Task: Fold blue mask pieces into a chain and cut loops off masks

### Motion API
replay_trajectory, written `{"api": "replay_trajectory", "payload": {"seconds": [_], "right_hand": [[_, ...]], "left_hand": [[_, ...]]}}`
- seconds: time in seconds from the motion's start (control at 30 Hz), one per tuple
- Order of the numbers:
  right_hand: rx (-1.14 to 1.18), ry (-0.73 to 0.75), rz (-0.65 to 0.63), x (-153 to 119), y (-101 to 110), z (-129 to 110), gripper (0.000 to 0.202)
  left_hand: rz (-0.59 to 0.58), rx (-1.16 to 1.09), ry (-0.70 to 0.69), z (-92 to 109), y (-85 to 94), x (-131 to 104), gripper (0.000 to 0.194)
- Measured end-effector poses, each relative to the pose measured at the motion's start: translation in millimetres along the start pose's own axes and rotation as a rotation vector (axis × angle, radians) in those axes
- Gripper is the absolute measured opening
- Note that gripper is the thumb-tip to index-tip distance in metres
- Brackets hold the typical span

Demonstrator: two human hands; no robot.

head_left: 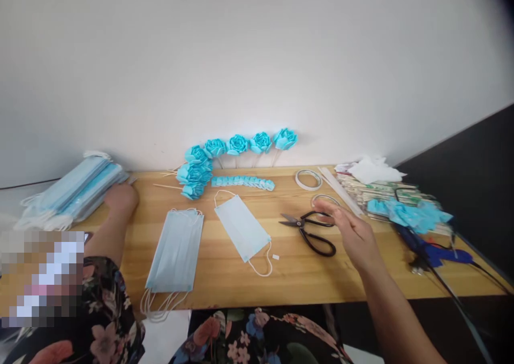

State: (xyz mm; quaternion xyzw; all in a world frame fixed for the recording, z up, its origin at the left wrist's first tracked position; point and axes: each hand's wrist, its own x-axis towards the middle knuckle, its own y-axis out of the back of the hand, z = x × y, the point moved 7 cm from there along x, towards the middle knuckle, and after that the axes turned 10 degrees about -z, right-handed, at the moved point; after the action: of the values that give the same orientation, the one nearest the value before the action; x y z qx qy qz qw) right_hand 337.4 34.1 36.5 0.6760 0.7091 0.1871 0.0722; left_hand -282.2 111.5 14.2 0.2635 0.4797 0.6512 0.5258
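My left hand (121,199) rests at the right edge of a stack of blue face masks (86,182) on the table's left; its fingers are hidden. My right hand (355,235) hovers with fingers stretched out over the handles of black-handled scissors (317,238), whose blades point left. Partly behind those fingers shows a second tape roll (326,197). One single mask (243,227) lies slanted in the middle, a tiny white scrap (275,257) beside its ear loop. To its left sits a small pile of masks (176,251), loops hanging past the front edge.
Several blue mask-fabric flowers (236,144) on sticks line the wall. A row of folded blue pieces (243,182) lies before them. Rightward are a tape roll (308,180), a stack of bundled sticks (373,187), blue scraps (417,214) and a blue glue gun (445,255) with its cord.
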Motion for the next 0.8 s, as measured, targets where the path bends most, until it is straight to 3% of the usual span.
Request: {"api": "replay_trajectory", "payload": {"seconds": [0.1,0.23,0.5,0.8], "right_hand": [[-0.031,-0.032,0.06,-7.4,18.0,9.5,0.038],[-0.149,-0.032,0.033,-12.6,23.6,14.1,0.037],[-0.752,0.289,-0.295,-19.7,-8.5,20.1,0.036],[-0.812,0.321,-0.394,-9.2,-23.4,31.0,0.04]], "left_hand": [[0.114,0.118,0.194,-17.5,5.9,6.1,0.028],[0.118,0.275,0.272,-25.7,7.0,11.8,0.039],[0.004,0.509,0.338,-26.7,2.5,14.4,0.052],[0.023,0.56,0.332,-0.8,6.7,-4.4,0.077]]}}
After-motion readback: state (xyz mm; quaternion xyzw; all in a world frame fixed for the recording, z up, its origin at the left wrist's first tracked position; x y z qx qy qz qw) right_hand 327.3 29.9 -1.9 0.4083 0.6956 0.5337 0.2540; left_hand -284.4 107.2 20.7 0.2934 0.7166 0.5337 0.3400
